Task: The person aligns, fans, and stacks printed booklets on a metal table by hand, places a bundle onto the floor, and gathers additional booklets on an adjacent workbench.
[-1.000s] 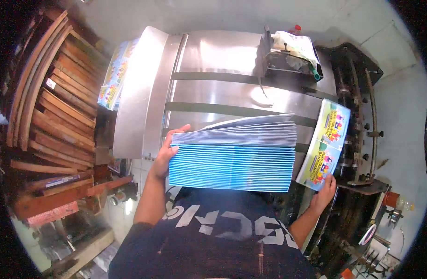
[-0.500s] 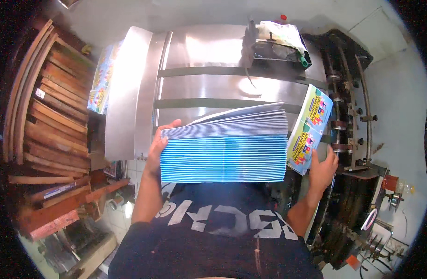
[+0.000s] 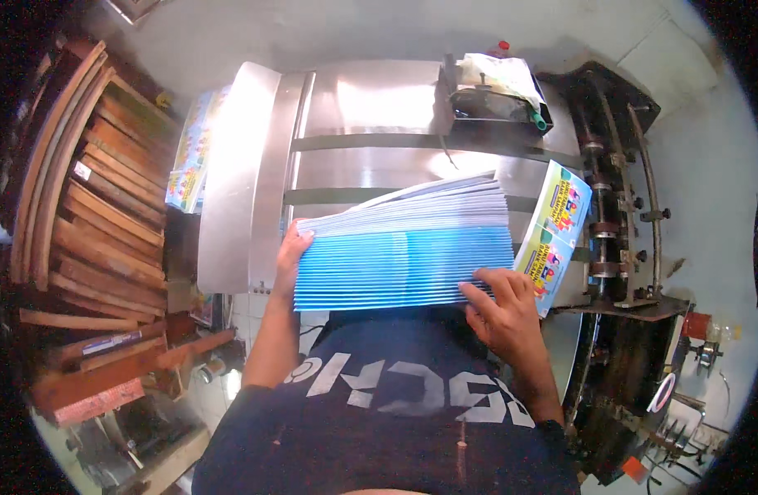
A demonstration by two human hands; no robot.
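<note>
Metal table (image 3: 370,103): my landmark for all places below; glare on its top, dark green bands (image 3: 346,196) running across it from left to right.
Folded stack (image 3: 395,272): over the near side of the metal table, between it and the wearer's dark shirt (image 3: 379,421). I log blue on the nearer folds and pale on the farther ones; the pale leaves fan apart toward the right end. Whether the table bears any of the weight, I cannot tell.
Left hand (image 3: 290,260): at the table's near left part, pinching the left end of the folded stack. Thumb lies close to where blue meets pale; the fingers pass behind, out of my sight.
Right hand (image 3: 507,309): at the table's near right part, fingers bent and a little apart, foremost fingertips touching the blue folds by the stack's near right corner. Whether the thumb pinches from below, I cannot tell.
Printed sheets (image 3: 564,202): aslant at the table's right end, just beyond the right hand; colourful, with small cartoon figures.
Black box (image 3: 482,125): on the table's far right part, white cloth (image 3: 498,70) draped over it.
Roller assembly (image 3: 602,229): just past the table's right end; dark rods and clamps.
Wooden boards (image 3: 119,210): left of the table, racked in a row.
</note>
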